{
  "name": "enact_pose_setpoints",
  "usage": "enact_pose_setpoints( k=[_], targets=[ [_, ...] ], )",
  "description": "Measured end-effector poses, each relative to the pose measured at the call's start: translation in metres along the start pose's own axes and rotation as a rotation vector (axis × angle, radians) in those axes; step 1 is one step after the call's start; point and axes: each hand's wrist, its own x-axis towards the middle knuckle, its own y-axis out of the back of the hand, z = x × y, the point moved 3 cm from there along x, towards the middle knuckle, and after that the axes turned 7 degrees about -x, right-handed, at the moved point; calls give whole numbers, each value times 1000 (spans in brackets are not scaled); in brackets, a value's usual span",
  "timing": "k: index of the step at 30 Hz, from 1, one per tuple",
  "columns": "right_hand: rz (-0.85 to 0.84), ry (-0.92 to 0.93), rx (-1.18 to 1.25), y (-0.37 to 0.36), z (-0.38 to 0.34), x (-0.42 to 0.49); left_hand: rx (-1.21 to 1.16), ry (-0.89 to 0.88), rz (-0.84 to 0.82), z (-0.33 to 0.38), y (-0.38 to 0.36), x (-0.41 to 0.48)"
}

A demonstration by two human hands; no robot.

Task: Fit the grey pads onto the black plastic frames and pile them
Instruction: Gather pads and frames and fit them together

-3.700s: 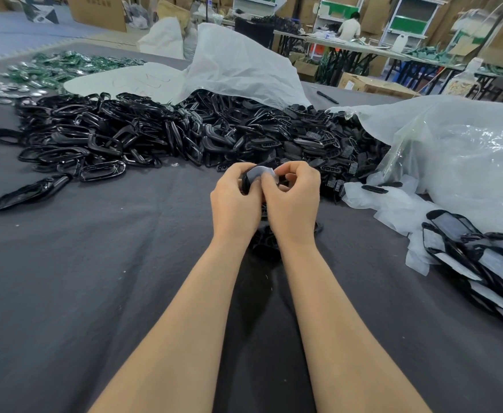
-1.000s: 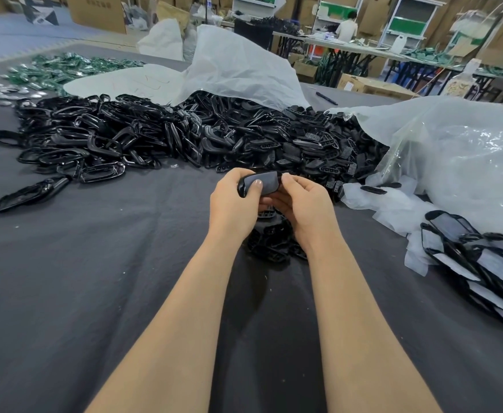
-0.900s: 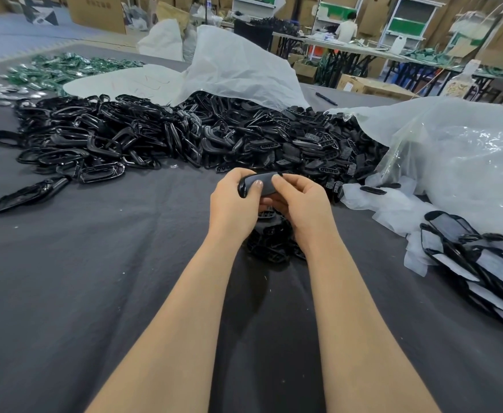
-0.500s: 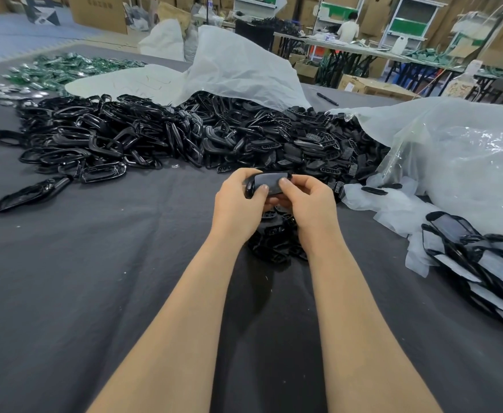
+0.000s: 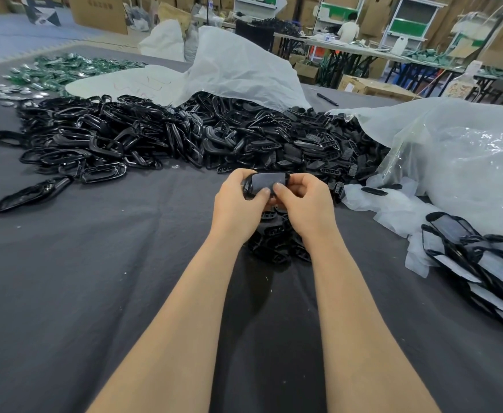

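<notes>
I am holding one black frame up above the dark table cover, just short of the big heap of loose frames that is spreading from ten to one o'clock. My left hand is gripping the frame's nine o'clock end and my right hand its three o'clock end. The fingers of both are curling behind it, and both thumbs are pressing down on the grey pad lying across its face.

To seat it well, I am thinking the thumbs should be working outward from the middle toward each end, with the fingers behind acting as backing, so the pad's edge is tucking under the rim all round rather than bulging at one corner.

The pad is looking matte and grey, a rounded oblong. The frame is showing as a glossy black rim at the nine o'clock end. I cannot tell whether the far edge is fully in. The finished pile is waiting at four o'clock.
</notes>
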Motion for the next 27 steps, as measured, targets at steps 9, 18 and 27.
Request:
enact_pose_setpoints(
  k=[9, 18, 27],
  targets=[
    [-78, 27, -18, -1, -2, -1, -31, -16, 24, -2, 2, -1],
    [-101, -61, 229, 0, 4, 1, -19, -3, 1, 0, 1, 0],
    [-93, -139, 425, -4, 5, 1, 20, 16, -107, 3, -7, -4]
  ],
)
